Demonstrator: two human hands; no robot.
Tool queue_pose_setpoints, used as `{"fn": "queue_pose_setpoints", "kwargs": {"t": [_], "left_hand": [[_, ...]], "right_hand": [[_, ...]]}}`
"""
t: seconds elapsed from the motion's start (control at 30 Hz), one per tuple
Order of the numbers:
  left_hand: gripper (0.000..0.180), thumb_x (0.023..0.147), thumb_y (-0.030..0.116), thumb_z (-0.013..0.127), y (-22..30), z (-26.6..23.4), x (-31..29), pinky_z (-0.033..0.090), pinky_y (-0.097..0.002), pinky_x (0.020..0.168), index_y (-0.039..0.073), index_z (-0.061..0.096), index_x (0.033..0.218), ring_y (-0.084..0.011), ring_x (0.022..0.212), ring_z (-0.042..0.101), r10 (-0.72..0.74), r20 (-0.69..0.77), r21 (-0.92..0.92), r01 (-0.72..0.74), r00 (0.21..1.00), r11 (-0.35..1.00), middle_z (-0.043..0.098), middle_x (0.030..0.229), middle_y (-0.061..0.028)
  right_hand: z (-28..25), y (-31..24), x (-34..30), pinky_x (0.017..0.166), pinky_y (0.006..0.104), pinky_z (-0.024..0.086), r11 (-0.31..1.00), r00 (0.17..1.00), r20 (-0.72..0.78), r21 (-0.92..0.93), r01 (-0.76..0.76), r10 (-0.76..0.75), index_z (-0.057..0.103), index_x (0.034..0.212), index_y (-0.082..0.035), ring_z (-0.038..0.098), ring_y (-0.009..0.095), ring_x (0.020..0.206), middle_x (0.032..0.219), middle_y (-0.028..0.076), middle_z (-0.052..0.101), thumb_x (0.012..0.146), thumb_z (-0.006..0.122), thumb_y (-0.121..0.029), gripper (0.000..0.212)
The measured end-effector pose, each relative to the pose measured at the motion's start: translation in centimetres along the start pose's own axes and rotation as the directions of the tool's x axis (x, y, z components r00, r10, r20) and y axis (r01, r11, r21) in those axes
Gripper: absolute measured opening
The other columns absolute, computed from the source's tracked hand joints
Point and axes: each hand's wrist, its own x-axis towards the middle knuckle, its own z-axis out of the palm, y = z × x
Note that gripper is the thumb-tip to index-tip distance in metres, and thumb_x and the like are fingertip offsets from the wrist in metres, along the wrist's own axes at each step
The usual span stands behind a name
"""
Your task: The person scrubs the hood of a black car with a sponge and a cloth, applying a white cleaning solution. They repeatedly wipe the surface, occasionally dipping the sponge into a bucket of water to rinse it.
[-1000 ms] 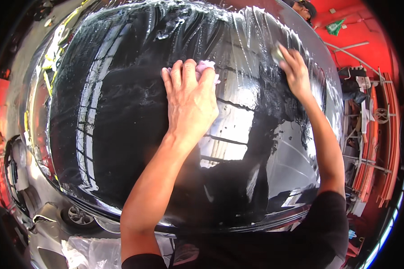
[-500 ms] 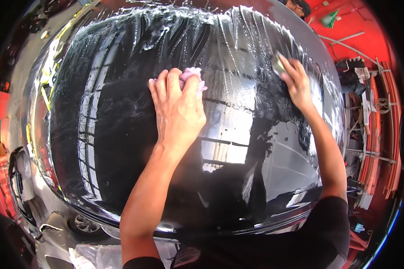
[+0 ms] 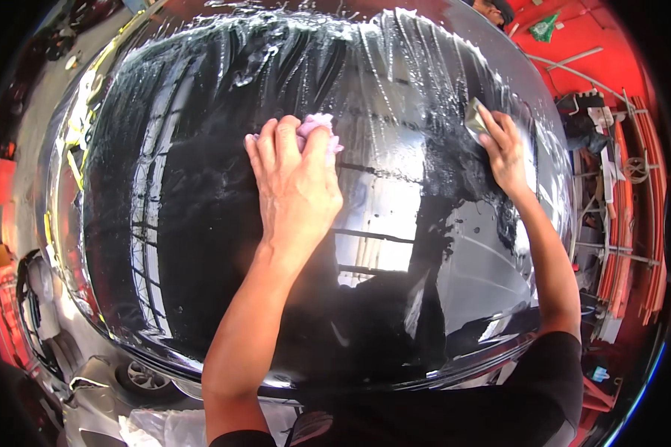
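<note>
A glossy black car panel (image 3: 224, 261) fills the middle, wet, with whitish runny streaks over its far part. My left hand (image 3: 297, 186) rests near the panel's centre, its fingers curled round a crumpled lilac cloth (image 3: 319, 128). Farther right, my right hand (image 3: 508, 156) grips a small greyish-green block (image 3: 474, 119) and presses it against the wet surface. The underside of the block is hidden. Yellow masking tape (image 3: 77, 141) runs along the panel's left edge.
Beyond the right edge stands a rack of long orange-red strips and metal bars (image 3: 620, 223). A person's head (image 3: 497, 10) shows at the far right corner. At the lower left are a car wheel (image 3: 143, 376) and crumpled clear plastic sheeting (image 3: 171, 428).
My right hand has shifted slightly right and nearer with the block, which looks less blurred now. The left hand and the cloth have stayed almost in place.
</note>
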Motion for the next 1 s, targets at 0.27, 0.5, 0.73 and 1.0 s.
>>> {"fn": "queue_pose_setpoints", "kwargs": {"t": [0.27,0.5,0.73,1.0], "left_hand": [[0.037,0.092,0.005,0.074,1.0,0.7,0.5,0.041,-0.0555,0.111,0.008,0.069,0.128,-0.0398,0.126,0.053,0.082,-0.031,-0.048,-0.084,0.996,0.995,0.058,0.131,-0.0189],[0.036,0.093,0.012,0.077,-0.7,0.8,0.4,0.041,-0.0534,0.108,0.007,0.069,0.128,-0.0382,0.123,0.055,0.103,-0.074,-0.029,-0.106,0.992,0.994,0.058,0.127,-0.0188],[0.031,0.102,0.019,0.071,-1.3,0.8,0.8,0.047,-0.049,0.103,0.011,0.072,0.132,-0.0378,0.115,0.061,0.198,-0.141,0.039,-0.194,0.97,0.98,0.065,0.123,-0.0157],[0.035,0.102,0.029,0.074,1.5,-0.2,0.0,0.054,-0.0497,0.095,0.012,0.073,0.132,-0.0382,0.114,0.066,0.21,-0.255,0.177,-0.168,0.944,0.97,0.065,0.123,-0.0157]], "right_hand": [[3.6,11.4,15.9,0.102,0.0534,0.055,0.895,0.959,-0.135,-0.347,-0.281,0.248,0.061,0.153,-0.029,0.067,0.043,0.121,0.126,0.022,0.068,0.101,0.069,-0.028,0.052],[3.4,-8.8,1.6,0.099,0.052,0.053,0.982,0.905,-0.409,0.182,-0.042,0.114,0.064,0.148,-0.012,0.065,0.043,0.117,0.126,0.024,0.065,0.101,0.071,-0.02,0.048],[-5.7,-20.2,-22.9,0.097,0.0455,0.054,0.959,0.871,-0.408,0.19,-0.211,0.272,0.062,0.147,0.001,0.065,0.04,0.113,0.129,0.025,0.064,0.095,0.074,-0.012,0.055],[-7.6,-22.8,-35.9,0.096,0.0511,0.046,0.96,0.933,-0.246,-0.024,-0.278,0.264,0.063,0.145,-0.013,0.06,0.037,0.116,0.133,0.019,0.06,0.084,0.085,-0.022,0.065]]}}
